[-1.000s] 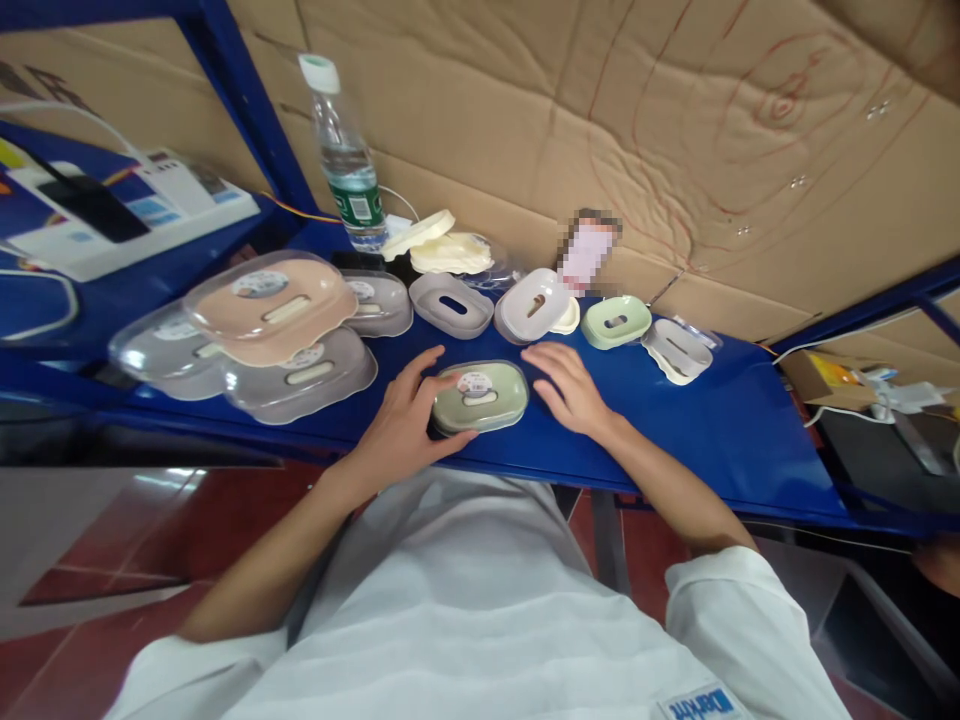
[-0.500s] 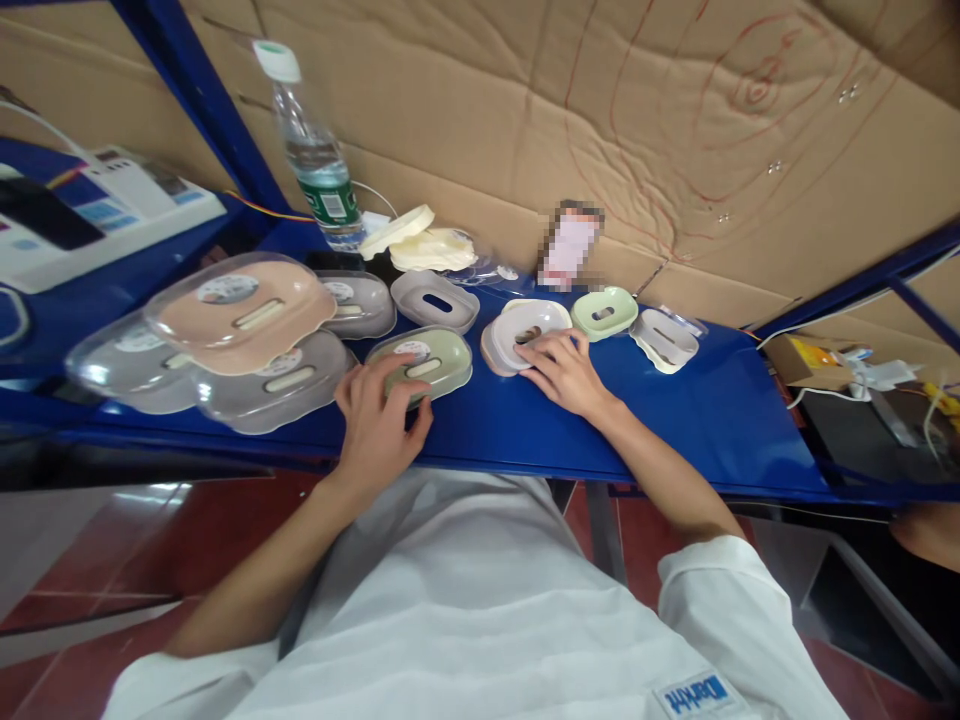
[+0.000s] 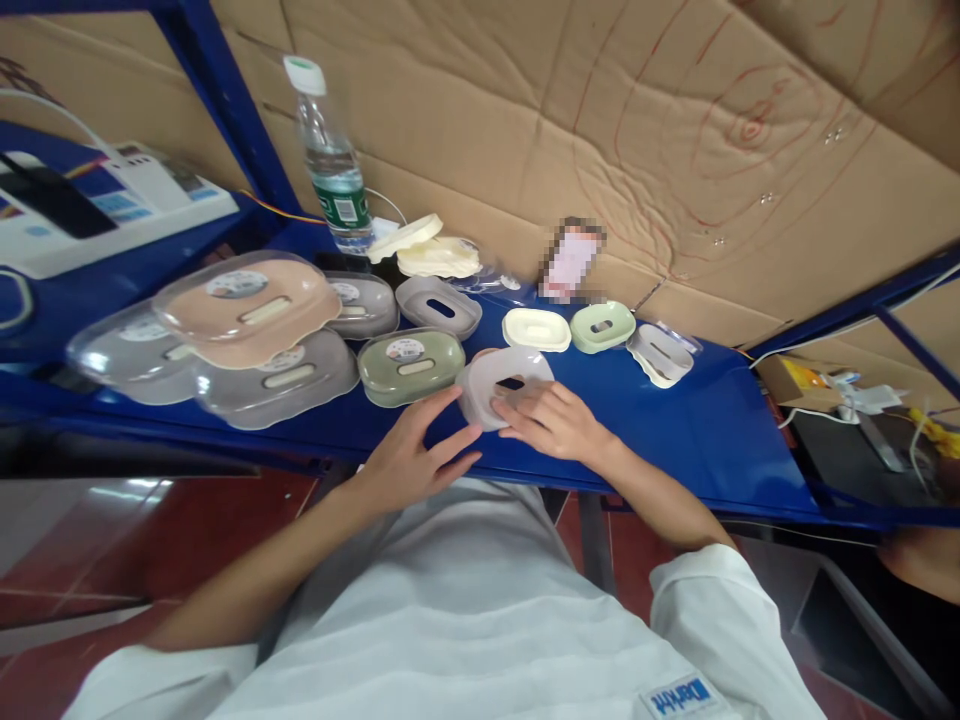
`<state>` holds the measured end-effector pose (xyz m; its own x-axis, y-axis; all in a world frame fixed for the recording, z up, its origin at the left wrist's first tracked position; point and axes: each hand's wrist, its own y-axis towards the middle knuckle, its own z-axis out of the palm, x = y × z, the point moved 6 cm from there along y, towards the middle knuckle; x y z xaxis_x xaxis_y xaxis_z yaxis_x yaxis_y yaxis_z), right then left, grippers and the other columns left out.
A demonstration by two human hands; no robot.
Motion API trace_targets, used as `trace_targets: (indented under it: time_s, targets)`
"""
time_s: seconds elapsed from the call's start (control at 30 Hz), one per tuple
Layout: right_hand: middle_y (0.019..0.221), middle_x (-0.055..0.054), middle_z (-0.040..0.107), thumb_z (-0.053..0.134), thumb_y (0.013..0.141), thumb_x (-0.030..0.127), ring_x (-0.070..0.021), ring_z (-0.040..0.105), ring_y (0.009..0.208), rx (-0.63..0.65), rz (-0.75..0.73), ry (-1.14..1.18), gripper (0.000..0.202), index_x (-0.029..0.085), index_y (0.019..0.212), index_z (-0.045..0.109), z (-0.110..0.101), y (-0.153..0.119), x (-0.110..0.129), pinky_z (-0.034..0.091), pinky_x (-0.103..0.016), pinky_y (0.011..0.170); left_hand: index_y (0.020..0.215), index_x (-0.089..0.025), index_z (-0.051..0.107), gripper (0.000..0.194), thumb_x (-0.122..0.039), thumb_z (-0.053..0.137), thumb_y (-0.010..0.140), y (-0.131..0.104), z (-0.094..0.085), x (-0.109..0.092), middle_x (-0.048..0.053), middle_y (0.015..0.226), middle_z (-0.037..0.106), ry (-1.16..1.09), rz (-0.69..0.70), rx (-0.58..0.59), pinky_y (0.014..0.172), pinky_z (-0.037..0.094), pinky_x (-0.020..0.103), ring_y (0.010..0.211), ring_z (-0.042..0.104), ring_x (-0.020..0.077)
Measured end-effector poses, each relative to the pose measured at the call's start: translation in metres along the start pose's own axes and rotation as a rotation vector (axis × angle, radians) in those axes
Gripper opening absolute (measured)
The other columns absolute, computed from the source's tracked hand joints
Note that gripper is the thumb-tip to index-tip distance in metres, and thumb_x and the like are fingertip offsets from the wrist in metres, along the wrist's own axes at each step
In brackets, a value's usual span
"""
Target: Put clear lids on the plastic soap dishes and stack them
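My right hand point(image 3: 551, 420) grips a light grey oval dish point(image 3: 499, 372) with a slot in its middle, near the table's front edge. A bit of a pinkish-brown piece shows at the dish's back edge. My left hand point(image 3: 420, 450) has its fingers apart, with fingertips at the dish's left side. Just left of the dish lies a green dish under a clear cover point(image 3: 412, 368). Behind it are a cream oval piece point(image 3: 536, 329), a small green dish point(image 3: 602, 327) and a grey dish on a cream piece point(image 3: 661, 352).
Several clear-covered dishes, with a pinkish-brown one point(image 3: 292, 300) on top, fill the left. A grey dish point(image 3: 439, 306), cream pieces point(image 3: 439, 257), a water bottle point(image 3: 337, 185) and a blurred phone point(image 3: 571, 260) stand along the cardboard wall point(image 3: 465, 120).
The light grey dish has come forward and left in my right hand, uncovering the cream piece. My left hand has left the covered green dish and moved right to the grey one.
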<state>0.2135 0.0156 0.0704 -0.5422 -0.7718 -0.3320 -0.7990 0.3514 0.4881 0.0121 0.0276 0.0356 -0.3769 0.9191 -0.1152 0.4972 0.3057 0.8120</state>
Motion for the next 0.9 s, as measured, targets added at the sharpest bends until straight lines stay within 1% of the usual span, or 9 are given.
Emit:
trace_targets:
  time_s: [0.1, 0.17, 0.27, 0.4, 0.5, 0.6, 0.67, 0.77, 0.9]
  targets:
    - [0.114, -0.007, 0.078, 0.064, 0.111, 0.035, -0.0185, 0.070, 0.104, -0.059, -0.151, -0.023, 0.024, 0.019, 0.125, 0.076, 0.000, 0.008, 0.021, 0.057, -0.034, 0.096, 0.135, -0.023, 0.067, 0.048, -0.022, 0.085, 0.091, -0.001, -0.005, 0.003, 0.019, 0.158, 0.053, -0.052, 0.022, 0.016, 0.114, 0.058, 0.053, 0.146, 0.056, 0.0370]
    - [0.111, -0.006, 0.077, 0.064, 0.111, 0.043, -0.0184, 0.070, 0.103, -0.093, -0.178, 0.011, 0.029, 0.020, 0.123, 0.077, 0.002, 0.008, 0.024, 0.057, -0.034, 0.097, 0.135, -0.022, 0.068, 0.045, -0.019, 0.083, 0.092, 0.001, -0.010, 0.006, 0.018, 0.150, 0.061, -0.153, 0.016, 0.074, 0.116, 0.057, 0.053, 0.147, 0.056, 0.0358]
    - [0.113, -0.009, 0.075, 0.052, 0.111, 0.063, -0.0221, 0.070, 0.111, -0.077, -0.050, 0.124, 0.054, 0.022, 0.138, 0.072, 0.011, 0.000, 0.004, 0.056, -0.038, 0.102, 0.131, -0.021, 0.069, 0.041, -0.016, 0.083, 0.093, 0.005, -0.024, 0.013, 0.015, 0.144, 0.066, -0.260, -0.046, 0.061, 0.120, 0.054, 0.053, 0.147, 0.057, 0.0336]
    - [0.120, -0.014, 0.072, 0.031, 0.111, 0.073, -0.0309, 0.069, 0.117, -0.082, 0.270, 0.217, 0.071, 0.023, 0.145, 0.070, 0.015, -0.022, -0.037, 0.054, -0.050, 0.104, 0.123, -0.022, 0.069, 0.036, -0.015, 0.084, 0.091, 0.009, -0.040, 0.023, 0.011, 0.136, 0.069, -0.217, -0.121, -0.013, 0.119, 0.054, 0.054, 0.144, 0.060, 0.0329]
    - [0.120, -0.014, 0.074, 0.037, 0.114, 0.060, -0.0316, 0.070, 0.115, -0.117, 0.407, 0.231, 0.056, 0.024, 0.139, 0.073, 0.010, -0.029, -0.054, 0.054, -0.052, 0.103, 0.118, -0.024, 0.070, 0.035, -0.016, 0.087, 0.088, 0.009, -0.048, 0.026, 0.009, 0.134, 0.068, -0.122, -0.134, -0.076, 0.117, 0.056, 0.053, 0.141, 0.061, 0.0334]
    - [0.118, -0.010, 0.078, 0.050, 0.114, 0.038, -0.0277, 0.072, 0.112, -0.039, 0.433, 0.229, 0.034, 0.025, 0.133, 0.075, 0.011, -0.026, -0.065, 0.053, -0.046, 0.101, 0.115, -0.023, 0.071, 0.035, -0.015, 0.088, 0.086, 0.008, -0.055, 0.021, 0.011, 0.134, 0.067, -0.085, -0.115, -0.114, 0.117, 0.055, 0.054, 0.142, 0.060, 0.0344]
    - [0.121, -0.011, 0.079, 0.053, 0.114, 0.034, -0.0276, 0.072, 0.115, 0.010, 0.488, 0.201, 0.030, 0.023, 0.131, 0.075, 0.013, -0.027, -0.075, 0.052, -0.045, 0.101, 0.116, -0.022, 0.070, 0.033, -0.015, 0.086, 0.088, 0.009, -0.053, 0.013, 0.012, 0.134, 0.067, -0.149, -0.066, -0.063, 0.117, 0.055, 0.053, 0.143, 0.058, 0.0342]
    - [0.123, -0.011, 0.080, 0.055, 0.114, 0.038, -0.0281, 0.073, 0.116, 0.069, 0.561, 0.239, 0.030, 0.022, 0.128, 0.076, 0.014, -0.030, -0.087, 0.051, -0.045, 0.103, 0.119, -0.021, 0.069, 0.028, -0.020, 0.081, 0.094, 0.011, -0.042, 0.001, 0.013, 0.130, 0.070, -0.298, -0.002, 0.099, 0.116, 0.056, 0.049, 0.142, 0.057, 0.0315]
    - [0.126, -0.009, 0.079, 0.059, 0.112, 0.044, -0.0268, 0.071, 0.121, 0.234, 0.491, 0.404, 0.030, 0.025, 0.128, 0.077, 0.019, -0.025, -0.073, 0.050, -0.044, 0.105, 0.119, -0.021, 0.069, 0.022, -0.025, 0.076, 0.099, 0.012, -0.027, -0.001, 0.013, 0.130, 0.071, -0.431, -0.037, 0.243, 0.116, 0.057, 0.045, 0.141, 0.058, 0.0286]
